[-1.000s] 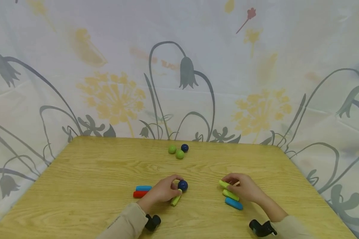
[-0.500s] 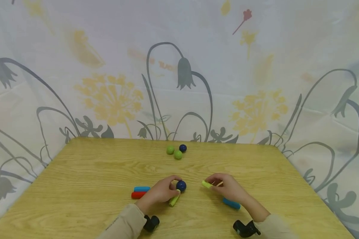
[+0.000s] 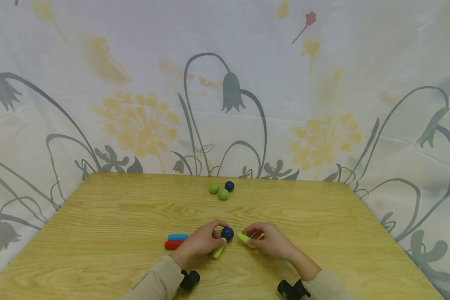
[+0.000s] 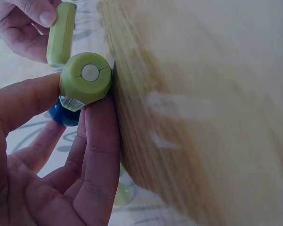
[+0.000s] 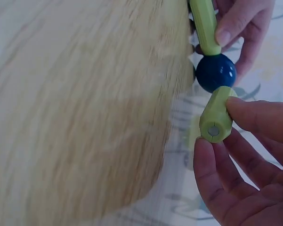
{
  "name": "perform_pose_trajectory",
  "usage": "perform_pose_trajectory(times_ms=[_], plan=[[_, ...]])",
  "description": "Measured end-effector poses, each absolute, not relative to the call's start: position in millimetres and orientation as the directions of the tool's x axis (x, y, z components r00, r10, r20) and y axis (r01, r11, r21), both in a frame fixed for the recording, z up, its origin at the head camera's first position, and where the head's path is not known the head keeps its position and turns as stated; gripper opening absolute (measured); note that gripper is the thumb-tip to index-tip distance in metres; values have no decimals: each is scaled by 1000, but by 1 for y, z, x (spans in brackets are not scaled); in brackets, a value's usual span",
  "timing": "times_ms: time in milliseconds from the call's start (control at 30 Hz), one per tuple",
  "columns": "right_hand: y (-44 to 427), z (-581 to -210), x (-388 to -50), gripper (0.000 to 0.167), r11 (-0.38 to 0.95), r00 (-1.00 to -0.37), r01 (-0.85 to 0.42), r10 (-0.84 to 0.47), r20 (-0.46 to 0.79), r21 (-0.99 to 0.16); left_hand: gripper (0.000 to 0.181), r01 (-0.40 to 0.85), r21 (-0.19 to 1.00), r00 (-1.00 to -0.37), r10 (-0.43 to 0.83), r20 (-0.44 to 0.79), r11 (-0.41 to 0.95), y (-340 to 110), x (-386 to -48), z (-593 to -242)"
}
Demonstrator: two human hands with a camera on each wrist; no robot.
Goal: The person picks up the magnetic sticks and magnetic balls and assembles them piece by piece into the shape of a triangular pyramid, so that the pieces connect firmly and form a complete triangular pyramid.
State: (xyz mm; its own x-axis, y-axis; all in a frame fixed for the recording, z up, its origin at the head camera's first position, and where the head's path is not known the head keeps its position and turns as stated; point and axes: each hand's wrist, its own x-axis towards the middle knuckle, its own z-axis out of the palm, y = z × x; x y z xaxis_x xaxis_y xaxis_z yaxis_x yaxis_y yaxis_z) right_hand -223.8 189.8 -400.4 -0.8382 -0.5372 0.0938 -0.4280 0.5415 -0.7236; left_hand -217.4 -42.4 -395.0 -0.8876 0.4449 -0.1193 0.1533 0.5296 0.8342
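In the head view, my left hand (image 3: pixel 201 239) holds a yellow-green magnetic rod (image 3: pixel 218 251) joined to a dark blue ball (image 3: pixel 227 233). The left wrist view shows the thumb and fingers pinching this rod, a silver disc (image 4: pixel 90 73) in its end. Just right of the ball, my right hand (image 3: pixel 273 241) pinches a second yellow-green rod (image 3: pixel 245 239) between thumb and fingers. A small gap separates that rod from the ball in the head view. The right wrist view has the rod's tip (image 5: pixel 221 96) overlapping the ball (image 5: pixel 215 73).
A blue rod (image 3: pixel 178 237) and a red rod (image 3: pixel 174 245) lie left of the left hand. Farther back on the wooden table (image 3: pixel 135 200) are two green balls (image 3: pixel 223 194) and another dark blue ball (image 3: pixel 229 186). A patterned cloth (image 3: pixel 153 62) hangs behind.
My right hand has carried its yellow-green rod leftward, close to the blue ball. Its forearm now hides the rods seen earlier on the right. The left hand stays in place.
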Motion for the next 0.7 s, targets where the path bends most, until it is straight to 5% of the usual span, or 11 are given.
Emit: perform_pose_trajectory(times_ms=[467,700], plan=[[180,-404,-233,18,516,-814,-430,-576,71,-741,33,86,859,-911,390,-138,504,-42,-213,-395],[178,-407,-240,16,519,-803,-437,-592,60,-735,31,174,845,-885,456,-91,506,-48,-216,-399]])
